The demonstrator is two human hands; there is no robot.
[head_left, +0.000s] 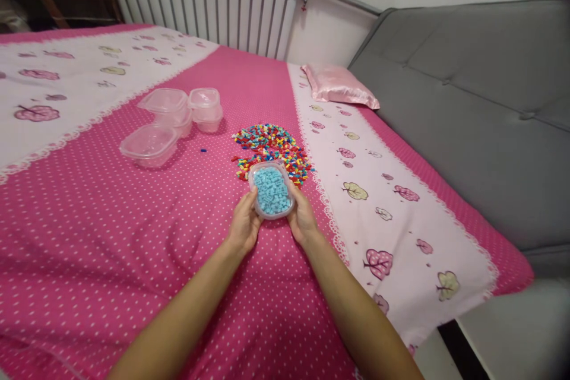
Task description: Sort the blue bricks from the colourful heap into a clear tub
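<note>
Between my two hands is a small clear plastic container filled with light blue toy bricks. My left hand grips its left side, and my right hand grips the right side, with fingers curled around the walls and partly hidden below. Just beyond the container lies a spread of mixed small bricks in red, yellow, blue, green and white, in two loose heaps on the bedspread. The container covers part of the nearer heap.
Several clear plastic containers stand grouped at the left on the pink dotted bedspread. One dark blue brick lies apart near them. A pink pillow, a grey padded headboard and a white radiator border the bed.
</note>
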